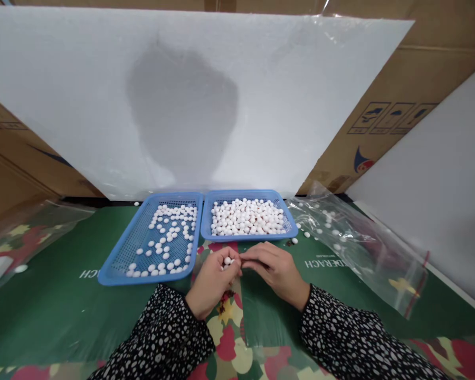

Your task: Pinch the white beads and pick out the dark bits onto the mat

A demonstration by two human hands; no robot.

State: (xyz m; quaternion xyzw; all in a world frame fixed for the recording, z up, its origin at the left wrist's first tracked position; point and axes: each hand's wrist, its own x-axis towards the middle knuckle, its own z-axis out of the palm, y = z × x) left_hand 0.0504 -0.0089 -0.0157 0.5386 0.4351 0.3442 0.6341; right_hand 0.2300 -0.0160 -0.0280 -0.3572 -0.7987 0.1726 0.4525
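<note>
My left hand (211, 279) is curled around several small white balls (227, 260), which show between its thumb and fingers. Against its fingertips, my right hand (277, 268) has thumb and fingers pinched together; what sits in that pinch, if anything, is hidden. Just beyond both hands lies a blue mesh basket (237, 238) heaped with white balls (247, 216). To its left, a larger-looking blue basket (121, 258) holds a looser scatter of the same balls (172, 232), with its mesh bottom showing between them.
A clear zip bag (372, 258) with some white balls inside lies at right, and loose balls (295, 240) rest near it. Another clear bag (43, 221) is at left. A white board (277, 105) and cardboard (404, 89) stand behind the green sheet (63, 316).
</note>
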